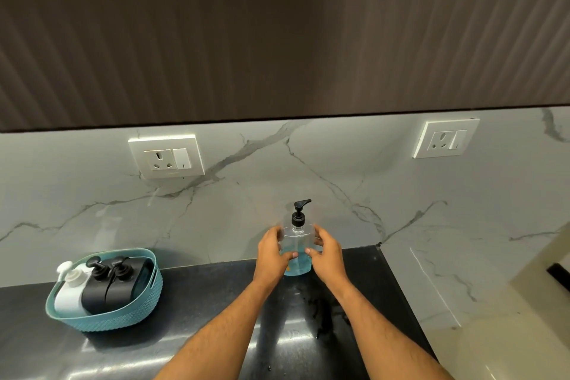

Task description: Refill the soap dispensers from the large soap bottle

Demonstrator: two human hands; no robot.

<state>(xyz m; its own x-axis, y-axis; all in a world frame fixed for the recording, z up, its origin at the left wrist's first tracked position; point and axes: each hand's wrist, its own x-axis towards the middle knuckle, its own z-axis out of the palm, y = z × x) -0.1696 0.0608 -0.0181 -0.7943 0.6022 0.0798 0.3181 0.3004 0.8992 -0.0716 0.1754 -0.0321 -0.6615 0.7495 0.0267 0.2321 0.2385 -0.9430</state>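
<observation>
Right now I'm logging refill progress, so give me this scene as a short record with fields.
held item: clear pump bottle, blue soap in its lower part, pump on
left hand: grips the bottle's left side
right hand: grips its right side
surface: dark counter
basket: teal, left, holds one white dispenser and two black dispensers

I see both forearms reaching toward 12 o'clock | left hand [273, 251] fingers curled, thumb inward | right hand [327, 253] likewise | palms facing, gripping the same bottle [297, 244]
</observation>
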